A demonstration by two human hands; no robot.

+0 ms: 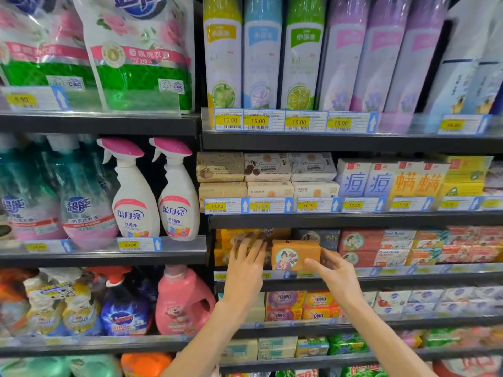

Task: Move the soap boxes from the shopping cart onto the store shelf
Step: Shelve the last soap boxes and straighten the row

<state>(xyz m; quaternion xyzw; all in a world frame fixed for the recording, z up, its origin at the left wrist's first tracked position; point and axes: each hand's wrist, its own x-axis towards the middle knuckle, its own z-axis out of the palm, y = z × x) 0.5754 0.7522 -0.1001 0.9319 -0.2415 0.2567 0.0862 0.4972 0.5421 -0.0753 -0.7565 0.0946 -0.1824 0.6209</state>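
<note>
Right hand (pixel 333 270) pinches orange soap box (pixel 295 254) at shelf (pixel 381 280) front; left hand (pixel 245 265) flat against yellow boxes (pixel 227 240) just beside it

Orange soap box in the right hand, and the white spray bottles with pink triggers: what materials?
Orange soap box: looks like printed paperboard, matte, with crisp folded edges and flat faces. Right hand pinches its right end.
Spray bottles: probably moulded plastic, glossy white bodies with soft highlights; pink trigger heads also look plastic.
</note>
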